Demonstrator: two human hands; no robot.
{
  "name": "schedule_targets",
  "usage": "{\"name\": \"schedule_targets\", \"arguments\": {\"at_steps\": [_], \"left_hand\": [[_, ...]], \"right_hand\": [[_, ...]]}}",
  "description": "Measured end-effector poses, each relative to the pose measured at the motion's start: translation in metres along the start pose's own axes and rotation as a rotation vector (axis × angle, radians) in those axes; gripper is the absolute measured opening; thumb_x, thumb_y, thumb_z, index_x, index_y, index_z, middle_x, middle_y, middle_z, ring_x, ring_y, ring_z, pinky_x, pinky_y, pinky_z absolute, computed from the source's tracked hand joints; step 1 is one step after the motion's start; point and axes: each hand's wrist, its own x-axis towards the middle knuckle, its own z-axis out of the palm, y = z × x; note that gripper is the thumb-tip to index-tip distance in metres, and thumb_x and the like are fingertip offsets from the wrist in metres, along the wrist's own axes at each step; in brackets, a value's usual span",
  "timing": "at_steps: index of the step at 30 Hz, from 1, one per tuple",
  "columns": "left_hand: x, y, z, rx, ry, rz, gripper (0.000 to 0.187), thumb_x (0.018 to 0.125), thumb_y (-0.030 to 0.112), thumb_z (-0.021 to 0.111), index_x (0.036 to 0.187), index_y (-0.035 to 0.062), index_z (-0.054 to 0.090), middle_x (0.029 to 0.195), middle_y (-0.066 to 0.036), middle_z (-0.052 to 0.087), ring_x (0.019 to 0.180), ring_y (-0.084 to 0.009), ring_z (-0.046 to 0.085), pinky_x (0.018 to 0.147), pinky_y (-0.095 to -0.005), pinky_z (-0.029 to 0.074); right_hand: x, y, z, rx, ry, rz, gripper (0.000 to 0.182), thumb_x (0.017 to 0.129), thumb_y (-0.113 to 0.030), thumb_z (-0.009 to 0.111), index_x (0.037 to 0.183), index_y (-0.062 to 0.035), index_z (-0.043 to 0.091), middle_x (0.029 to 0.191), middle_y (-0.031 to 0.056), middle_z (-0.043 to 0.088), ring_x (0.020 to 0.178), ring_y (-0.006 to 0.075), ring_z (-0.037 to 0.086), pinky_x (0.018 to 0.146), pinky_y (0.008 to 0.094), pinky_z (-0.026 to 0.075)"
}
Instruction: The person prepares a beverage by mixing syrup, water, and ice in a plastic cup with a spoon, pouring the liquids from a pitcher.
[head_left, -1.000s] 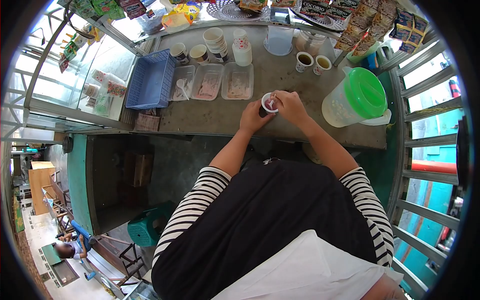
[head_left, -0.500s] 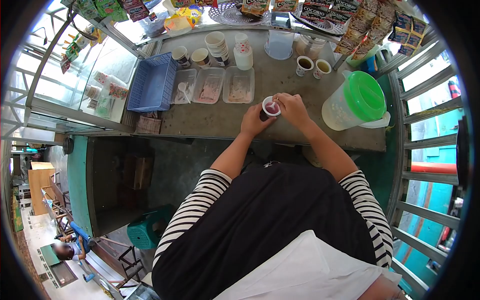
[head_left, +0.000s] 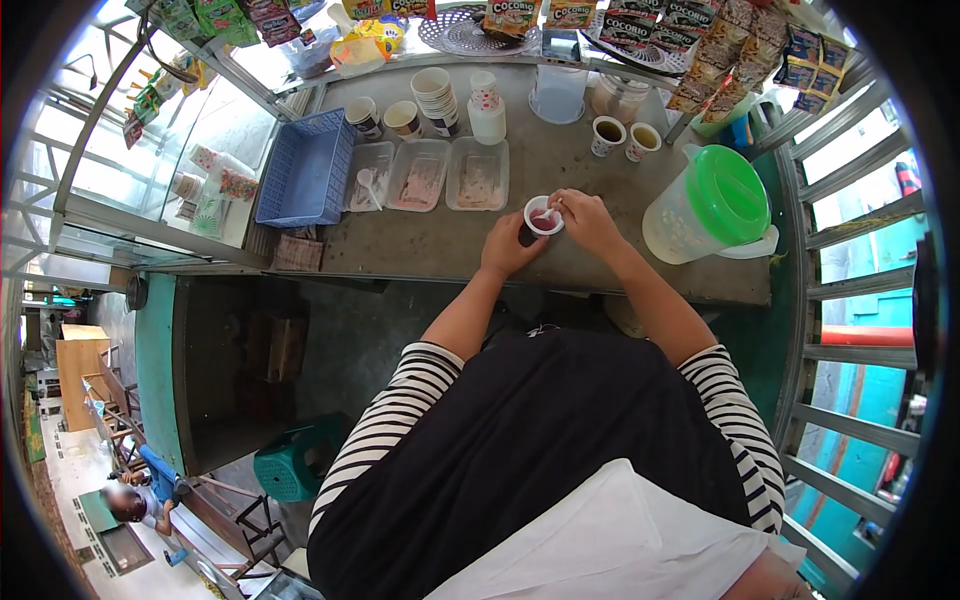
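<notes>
Near the counter's front edge stands a small paper cup (head_left: pixel 543 229) with a pinkish-purple content inside. My left hand (head_left: pixel 509 245) is wrapped round the cup's left side. Above its right rim, my right hand (head_left: pixel 587 218) pinches a small white spoon (head_left: pixel 549 212), whose lower end dips into the cup. Left of the cup lie clear plastic trays (head_left: pixel 477 201) with pinkish powdery residue in two of them. Another white spoon (head_left: pixel 369 184) rests in the leftmost tray.
A lidded pitcher (head_left: pixel 712 205) stands at the right, near two cups of dark drink (head_left: pixel 608 136). Stacked paper cups (head_left: pixel 434 98), a white bottle (head_left: pixel 488 124) and a blue basket (head_left: pixel 305 170) line the left. Sachets (head_left: pixel 735 60) hang above. A person (head_left: pixel 150 505) sits far left.
The spoon and my right hand have shifted slightly within the cup. My left hand keeps its hold on the cup. The far person's pose has changed a little.
</notes>
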Motion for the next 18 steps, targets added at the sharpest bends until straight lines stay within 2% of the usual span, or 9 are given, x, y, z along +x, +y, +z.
{"name": "schedule_targets", "arguments": {"at_steps": [3,6,8,12,16,18], "left_hand": [[0.0,-0.001,0.001,0.032,0.003,0.01,0.055,0.076,0.036,0.081,0.119,0.0067,0.063,0.111,-0.015,0.067,0.102,-0.0337,0.064,0.085,-0.0425,0.052],[0.0,0.001,0.002,0.028,-0.004,-0.033,0.057,0.076,0.038,0.081,0.12,0.0069,0.063,0.11,-0.015,0.067,0.101,-0.0334,0.064,0.085,-0.0426,0.052],[0.0,0.001,0.002,0.046,0.001,-0.035,0.057,0.076,0.038,0.081,0.121,0.0072,0.063,0.11,-0.015,0.067,0.102,-0.0335,0.064,0.086,-0.0428,0.052],[0.001,0.004,0.001,0.05,-0.051,-0.111,0.059,0.076,0.04,0.082,0.122,0.0077,0.063,0.111,-0.015,0.067,0.103,-0.034,0.063,0.088,-0.0435,0.051],[0.001,0.003,0.002,0.055,-0.016,-0.07,0.058,0.076,0.039,0.082,0.121,0.0081,0.063,0.111,-0.015,0.067,0.103,-0.034,0.063,0.088,-0.0436,0.05],[0.001,0.001,0.002,0.07,-0.051,-0.072,0.065,0.076,0.04,0.081,0.128,0.0088,0.059,0.114,-0.013,0.066,0.108,-0.0325,0.061,0.091,-0.0437,0.05]], "right_hand": [[-0.001,-0.003,-0.005,-0.041,-0.015,0.012,0.008,0.091,-0.008,0.058,0.094,-0.0049,0.065,0.092,0.0129,0.069,0.084,0.0326,0.068,0.074,0.0419,0.051],[0.0,-0.002,-0.005,0.006,-0.001,-0.023,0.009,0.092,-0.01,0.058,0.097,-0.0068,0.065,0.092,0.0117,0.069,0.085,0.031,0.068,0.075,0.0414,0.049],[-0.003,-0.008,-0.006,-0.177,-0.037,-0.027,0.01,0.092,-0.01,0.057,0.098,-0.0076,0.065,0.091,0.0119,0.069,0.086,0.0311,0.068,0.076,0.0405,0.048],[-0.005,0.001,0.0,-0.041,-0.071,-0.002,0.011,0.093,-0.01,0.056,0.098,-0.0086,0.065,0.093,0.0105,0.07,0.088,0.0299,0.067,0.077,0.0408,0.045],[-0.003,0.004,-0.005,-0.108,-0.054,0.012,0.011,0.093,-0.014,0.056,0.097,-0.0104,0.065,0.095,0.0074,0.07,0.088,0.0273,0.066,0.078,0.0416,0.041],[-0.002,0.002,-0.006,-0.146,-0.048,0.002,0.011,0.092,-0.016,0.057,0.097,-0.012,0.066,0.095,0.0064,0.07,0.087,0.0264,0.066,0.079,0.0419,0.039]]}}
